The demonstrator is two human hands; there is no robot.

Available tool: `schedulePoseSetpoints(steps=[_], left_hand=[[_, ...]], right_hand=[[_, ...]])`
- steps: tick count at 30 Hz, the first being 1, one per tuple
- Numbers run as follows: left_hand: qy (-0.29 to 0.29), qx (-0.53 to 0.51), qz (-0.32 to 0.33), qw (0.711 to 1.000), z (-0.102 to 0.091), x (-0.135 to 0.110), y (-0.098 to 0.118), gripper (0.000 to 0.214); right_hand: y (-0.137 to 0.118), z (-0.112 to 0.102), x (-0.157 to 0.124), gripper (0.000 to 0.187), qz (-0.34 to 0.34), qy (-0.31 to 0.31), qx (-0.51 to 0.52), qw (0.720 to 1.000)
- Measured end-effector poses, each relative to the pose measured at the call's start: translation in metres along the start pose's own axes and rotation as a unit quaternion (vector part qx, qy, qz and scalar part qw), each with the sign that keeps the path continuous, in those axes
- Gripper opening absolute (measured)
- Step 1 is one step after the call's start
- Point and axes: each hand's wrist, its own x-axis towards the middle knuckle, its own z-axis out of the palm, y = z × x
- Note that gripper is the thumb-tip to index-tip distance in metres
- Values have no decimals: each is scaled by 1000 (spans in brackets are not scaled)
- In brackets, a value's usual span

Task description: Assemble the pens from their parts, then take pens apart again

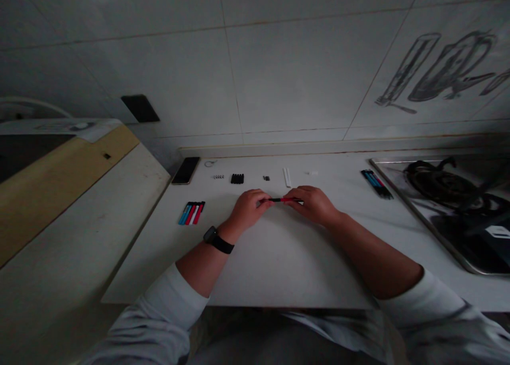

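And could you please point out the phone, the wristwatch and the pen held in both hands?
Phone [185, 170]: head view, middle of its dark screen.
Wristwatch [219, 242]: head view, on its black strap.
Pen [277, 200]: head view, on the black section of its barrel.

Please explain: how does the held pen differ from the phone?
The pen is thin, black and red; the phone is broad, with a dark screen. The left hand and right hand hold the pen; the phone lies on the counter. Both are longer than wide.
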Motion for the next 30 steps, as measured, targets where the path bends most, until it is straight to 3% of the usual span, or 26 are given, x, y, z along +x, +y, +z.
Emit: schedulePoseSetpoints(steps=[9,20,24,27,30], left_hand=[[-30,-21,-29,999,3,-1,-4,29],[1,9,-12,1000,1,-1,0,18],[25,12,-20,999,4,-1,-5,10],[33,2,-29,999,4,-1,-8,9],[3,-12,1,1000,4,-1,-9,9]], right_hand=[[0,-1,1,17,-34,38,-10,999],[-5,-7,1,17,48,-17,51,997],[-1,-12,3,18,68,-1,75,995],[2,-13,5,21,126,53,154,979],[0,-12,9,32,179,83,291,936]])
